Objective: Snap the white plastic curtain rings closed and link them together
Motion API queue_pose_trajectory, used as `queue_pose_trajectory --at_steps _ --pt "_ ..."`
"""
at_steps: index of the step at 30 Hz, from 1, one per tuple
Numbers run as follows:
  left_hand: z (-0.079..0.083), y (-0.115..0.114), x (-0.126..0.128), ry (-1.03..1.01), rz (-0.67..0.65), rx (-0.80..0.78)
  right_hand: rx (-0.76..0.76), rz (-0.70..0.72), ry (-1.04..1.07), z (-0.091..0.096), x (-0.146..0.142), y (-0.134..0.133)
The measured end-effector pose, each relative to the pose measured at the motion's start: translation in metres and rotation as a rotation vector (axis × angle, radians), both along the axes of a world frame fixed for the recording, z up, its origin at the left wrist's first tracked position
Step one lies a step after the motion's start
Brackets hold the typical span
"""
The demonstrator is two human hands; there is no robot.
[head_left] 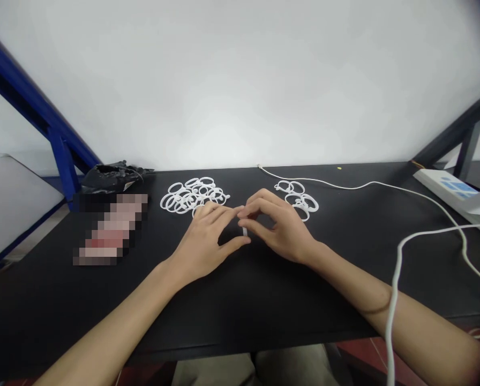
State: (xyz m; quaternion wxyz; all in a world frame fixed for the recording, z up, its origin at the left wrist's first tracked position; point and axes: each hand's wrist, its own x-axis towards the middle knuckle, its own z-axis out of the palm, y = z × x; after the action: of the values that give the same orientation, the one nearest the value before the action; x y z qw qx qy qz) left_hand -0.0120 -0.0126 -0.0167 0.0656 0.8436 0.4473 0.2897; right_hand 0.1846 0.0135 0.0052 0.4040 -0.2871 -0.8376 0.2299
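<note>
My left hand (208, 236) and my right hand (279, 224) meet over the middle of the black table (232, 305). Between their fingertips shows a short bit of a small white plastic piece (245, 231); most of it is hidden, so I cannot tell its full shape. The right thumb and fingers close on it in a pinch. My left thumb touches its lower end, with the left forefinger near its upper end. Behind the left hand lies a pile of thin white plastic rings (184, 197) with small tabs. Several more such rings (310, 202) lie behind the right hand.
A black crumpled bag (110, 176) sits at the back left, beside a blue metal frame (63, 161). One white cable (360, 186) crosses the back right; another cable (393, 289) passes before my right forearm. A white box with blue labels (444, 187) stands at right.
</note>
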Motion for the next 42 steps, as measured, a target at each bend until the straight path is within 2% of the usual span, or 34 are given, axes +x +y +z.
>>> queue_pose_trajectory --at_steps 4,11,20,24,27,30,33,38,42 --pt "0.001 -0.001 0.001 -0.052 0.006 0.004 0.003 -0.006 0.016 0.0 0.0 0.0" --pt "0.004 -0.002 0.004 -0.073 0.005 0.005 0.069 -0.012 -0.09 -0.002 0.001 -0.001" --pt "0.004 -0.001 0.001 -0.061 -0.007 0.055 -0.152 -0.036 -0.036 0.002 -0.001 -0.003" --pt "0.007 0.002 -0.005 -0.007 0.036 0.087 -0.102 -0.077 -0.041 -0.002 -0.002 -0.001" --pt "0.009 0.007 -0.018 0.065 0.219 0.124 0.029 -0.171 -0.179 -0.004 0.004 0.006" --pt "0.011 0.012 -0.034 0.142 0.464 0.133 0.185 -0.333 -0.452 -0.004 0.016 0.018" --pt "0.01 0.016 -0.045 0.231 0.611 0.085 0.273 -0.496 -0.714 -0.003 0.029 0.029" --pt "0.004 0.017 -0.049 0.357 0.643 0.004 0.223 -0.723 -0.865 0.0 0.044 0.036" --pt "0.001 0.018 -0.051 0.336 0.64 -0.006 0.148 -0.798 -0.864 0.002 0.047 0.038"
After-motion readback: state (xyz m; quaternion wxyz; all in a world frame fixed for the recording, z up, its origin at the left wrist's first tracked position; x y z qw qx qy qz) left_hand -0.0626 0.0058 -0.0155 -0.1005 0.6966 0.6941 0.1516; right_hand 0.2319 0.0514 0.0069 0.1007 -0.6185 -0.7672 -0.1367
